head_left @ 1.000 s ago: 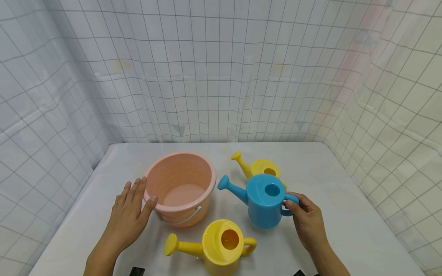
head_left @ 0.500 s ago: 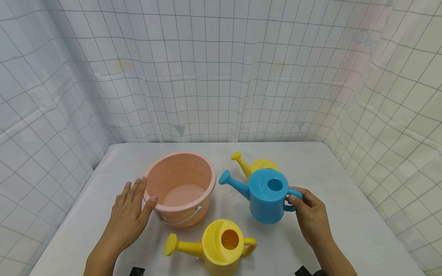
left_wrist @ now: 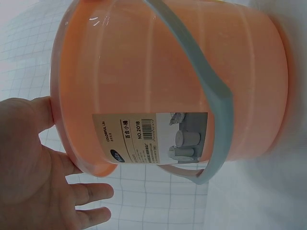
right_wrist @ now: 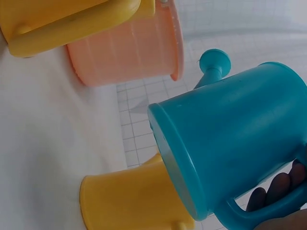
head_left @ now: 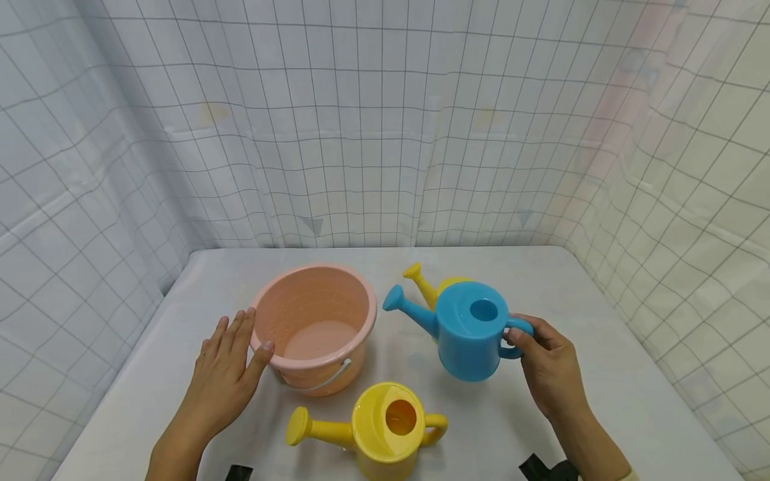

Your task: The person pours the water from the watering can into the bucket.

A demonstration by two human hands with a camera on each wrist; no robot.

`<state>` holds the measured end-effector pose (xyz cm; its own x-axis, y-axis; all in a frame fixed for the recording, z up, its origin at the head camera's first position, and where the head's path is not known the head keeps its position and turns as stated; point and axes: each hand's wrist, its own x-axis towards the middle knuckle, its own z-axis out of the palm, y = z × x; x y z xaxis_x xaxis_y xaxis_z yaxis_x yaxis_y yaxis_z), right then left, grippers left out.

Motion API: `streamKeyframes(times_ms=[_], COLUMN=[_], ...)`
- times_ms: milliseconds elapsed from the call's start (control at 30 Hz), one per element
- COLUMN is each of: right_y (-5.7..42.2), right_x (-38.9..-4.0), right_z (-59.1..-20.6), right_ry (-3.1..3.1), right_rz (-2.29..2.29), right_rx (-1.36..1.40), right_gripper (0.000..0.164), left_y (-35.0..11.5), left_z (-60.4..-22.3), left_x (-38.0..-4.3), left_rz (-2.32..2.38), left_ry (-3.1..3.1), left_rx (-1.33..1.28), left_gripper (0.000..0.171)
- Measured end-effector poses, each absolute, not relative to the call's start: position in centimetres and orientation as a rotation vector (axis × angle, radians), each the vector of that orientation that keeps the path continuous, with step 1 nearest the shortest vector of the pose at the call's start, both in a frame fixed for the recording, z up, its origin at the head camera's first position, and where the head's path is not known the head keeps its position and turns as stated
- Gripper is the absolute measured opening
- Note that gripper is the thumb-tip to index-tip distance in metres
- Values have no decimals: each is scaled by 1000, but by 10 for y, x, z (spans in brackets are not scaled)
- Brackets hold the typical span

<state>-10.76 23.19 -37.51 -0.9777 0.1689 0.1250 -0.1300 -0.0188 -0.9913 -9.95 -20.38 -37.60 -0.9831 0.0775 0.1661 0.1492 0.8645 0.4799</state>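
Note:
My right hand (head_left: 552, 374) grips the handle of a blue watering can (head_left: 468, 351), its spout pointing left. The right wrist view looks at the blue can's underside, raised off the white table. My left hand (head_left: 224, 377) rests its fingers and thumb against the rim of a pink bucket (head_left: 308, 290), fingers mostly straight. On the bucket's side, the left wrist view shows a printed label (left_wrist: 144, 139) and a grey bail handle (left_wrist: 220, 108) hanging down. Behind the blue can stands a yellow watering can (head_left: 427, 290), its body largely hidden in the head view.
A second yellow watering can (head_left: 385, 444) stands near the front, spout to the left, just before the bucket. White cloth covers the table (head_left: 625, 394). Grid-patterned curtains (head_left: 385, 133) rise at the back and both sides.
My right hand has lifted the blue watering can up and slightly to the right, so it covers more of the yellow can behind. My left hand and the bucket have stayed put.

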Motion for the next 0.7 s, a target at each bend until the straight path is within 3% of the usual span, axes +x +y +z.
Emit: streamKeyframes(times_ms=[700], right_y=[229], right_x=[-112], right_z=[-352], right_ry=[-2077], right_rz=[2100], right_rx=[13], right_gripper=[35], left_y=[-202], left_z=[-376], left_x=[-98], left_rz=[-749], left_ry=[-2883], left_rx=[-162], left_gripper=[69])
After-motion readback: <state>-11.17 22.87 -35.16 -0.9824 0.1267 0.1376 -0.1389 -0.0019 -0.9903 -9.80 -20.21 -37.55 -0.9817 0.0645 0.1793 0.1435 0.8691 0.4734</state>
